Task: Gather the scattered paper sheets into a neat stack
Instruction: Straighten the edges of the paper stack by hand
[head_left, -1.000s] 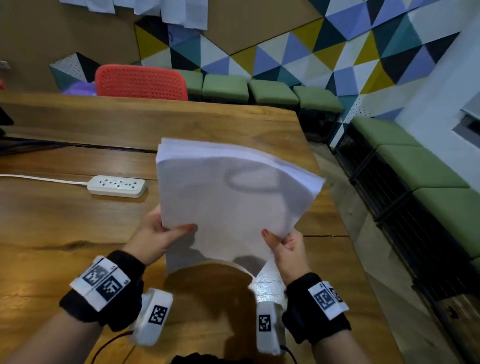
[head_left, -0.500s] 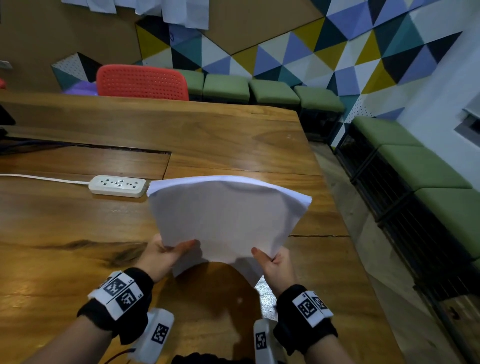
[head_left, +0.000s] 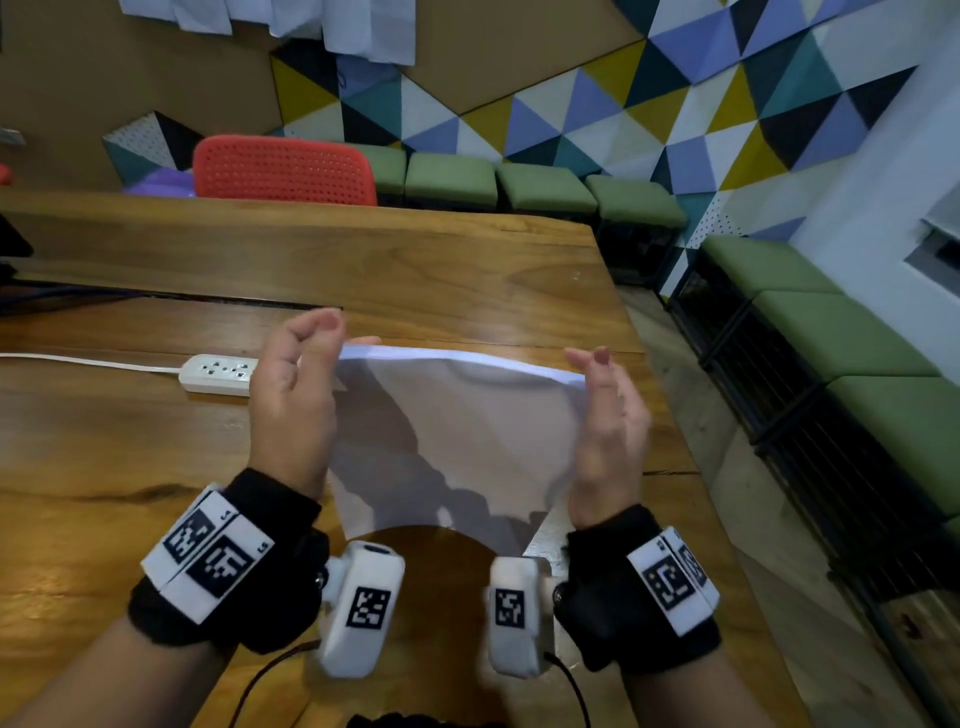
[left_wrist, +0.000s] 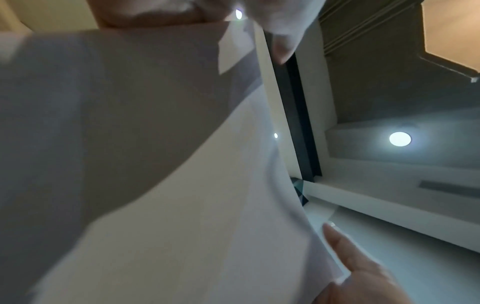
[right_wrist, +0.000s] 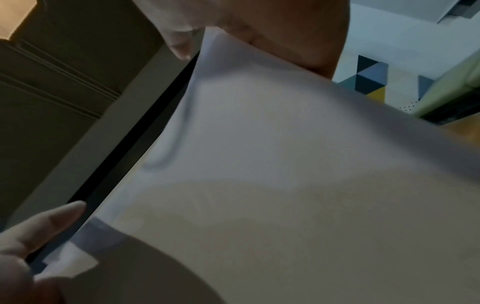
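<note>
A stack of white paper sheets (head_left: 457, 431) stands tilted on its lower edge above the wooden table (head_left: 467, 270), bowed between my two hands. My left hand (head_left: 317, 338) holds its upper left side, with the fingers curled over the top corner. My right hand (head_left: 592, 364) holds the upper right side in the same way. In the left wrist view the paper (left_wrist: 182, 205) fills the frame, with my thumb (left_wrist: 350, 259) against its edge. The right wrist view shows the sheets (right_wrist: 285, 164) running between my thumb (right_wrist: 44, 224) and the fingers above.
A white power strip (head_left: 218, 373) with its cable lies on the table just left of my left hand. The table's right edge (head_left: 670, 415) is close to my right hand. A red chair (head_left: 283, 169) and green benches (head_left: 545, 187) stand beyond the table.
The stack has come down from in front of me toward the table. Both hands have slid from its lower corners up along its sides to the top corners.
</note>
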